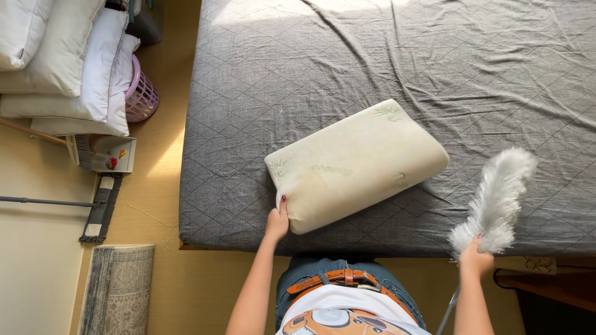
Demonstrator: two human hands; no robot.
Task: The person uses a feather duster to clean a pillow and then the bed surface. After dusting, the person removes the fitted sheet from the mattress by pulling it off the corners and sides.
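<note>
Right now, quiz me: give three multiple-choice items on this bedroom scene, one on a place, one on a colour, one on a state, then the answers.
1. Where does the pillow lie?
A. on the floor
B. on the grey mattress
C. in the basket

2. What colour is the laundry basket?
A. pink
B. green
C. black

3. What is the right hand doing?
A. resting open on the mattress
B. gripping a feather duster
C. holding a broom

Answers:
1 B: the cream pillow rests on the grey mattress, with the left hand at its corner.
2 A: the basket beside the mattress is pink.
3 B: the right hand is closed on the white feather duster.
</note>
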